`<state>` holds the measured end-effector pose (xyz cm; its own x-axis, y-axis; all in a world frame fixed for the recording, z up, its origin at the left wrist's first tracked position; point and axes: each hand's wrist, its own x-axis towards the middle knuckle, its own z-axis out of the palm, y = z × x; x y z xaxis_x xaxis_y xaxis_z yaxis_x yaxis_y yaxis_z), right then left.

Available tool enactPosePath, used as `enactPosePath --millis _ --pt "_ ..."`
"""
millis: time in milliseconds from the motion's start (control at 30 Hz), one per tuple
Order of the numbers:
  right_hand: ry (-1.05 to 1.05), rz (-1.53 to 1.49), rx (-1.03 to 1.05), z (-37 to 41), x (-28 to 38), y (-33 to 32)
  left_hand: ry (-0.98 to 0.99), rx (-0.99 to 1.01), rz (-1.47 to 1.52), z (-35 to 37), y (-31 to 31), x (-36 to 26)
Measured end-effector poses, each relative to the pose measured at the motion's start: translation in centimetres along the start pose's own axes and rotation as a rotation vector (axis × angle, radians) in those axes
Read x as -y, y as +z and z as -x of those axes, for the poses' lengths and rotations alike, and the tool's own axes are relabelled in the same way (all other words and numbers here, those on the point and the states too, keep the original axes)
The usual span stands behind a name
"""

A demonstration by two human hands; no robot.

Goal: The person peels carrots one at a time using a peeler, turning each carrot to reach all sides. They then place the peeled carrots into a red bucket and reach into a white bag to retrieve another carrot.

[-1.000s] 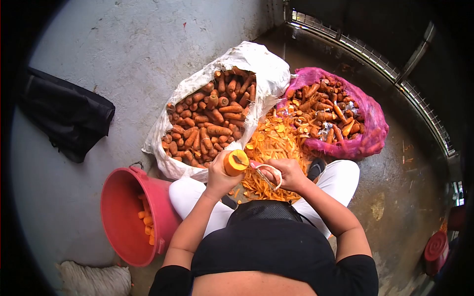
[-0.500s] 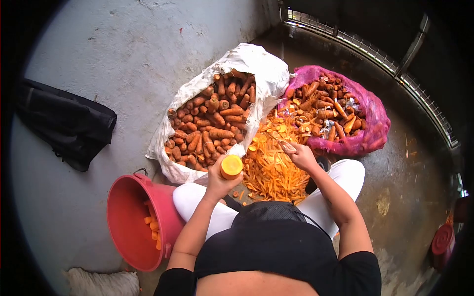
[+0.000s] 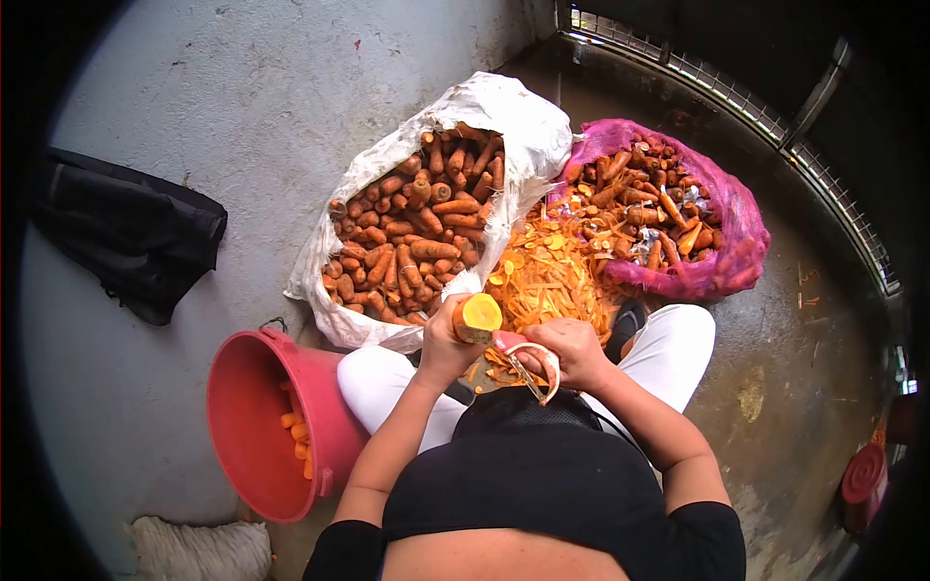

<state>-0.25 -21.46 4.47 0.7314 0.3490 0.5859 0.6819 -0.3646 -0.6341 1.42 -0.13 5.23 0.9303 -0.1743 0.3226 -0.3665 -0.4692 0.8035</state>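
Note:
My left hand [image 3: 446, 351] is wrapped round a thick carrot [image 3: 480, 314], its flat yellow cut end facing up. Close beside it, my right hand [image 3: 573, 352] grips a peeler [image 3: 548, 366] with a pale pink and white curved frame and a narrow blade. The peeler's near end sits right by the carrot's lower side. Just beyond both hands, a heap of orange peelings and cut slices [image 3: 552, 281] covers the floor between my legs.
A white sack [image 3: 523, 121] full of unpeeled carrots stands ahead on the left. Right of it, a pink mesh sack [image 3: 741, 228] holds carrots and scraps. A red bucket [image 3: 334, 397] with several peeled pieces leans at my left. Black cloth [image 3: 131, 232] lies farther left.
My right hand has come down and left, bringing the peeler next to the carrot. My left hand has shifted slightly right and up with the carrot, which now tilts more.

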Motion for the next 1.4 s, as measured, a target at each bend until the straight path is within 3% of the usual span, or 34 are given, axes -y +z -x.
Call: enactPosePath --millis 633,1400 --pt "0.270 -0.092 0.101 1.0 0.1 0.4 -0.160 -0.023 -0.130 -0.1 0.2 -0.3" --pt "0.306 -0.118 0.072 1.8 0.5 0.6 -0.180 -0.026 -0.170 0.0 0.9 -0.3"
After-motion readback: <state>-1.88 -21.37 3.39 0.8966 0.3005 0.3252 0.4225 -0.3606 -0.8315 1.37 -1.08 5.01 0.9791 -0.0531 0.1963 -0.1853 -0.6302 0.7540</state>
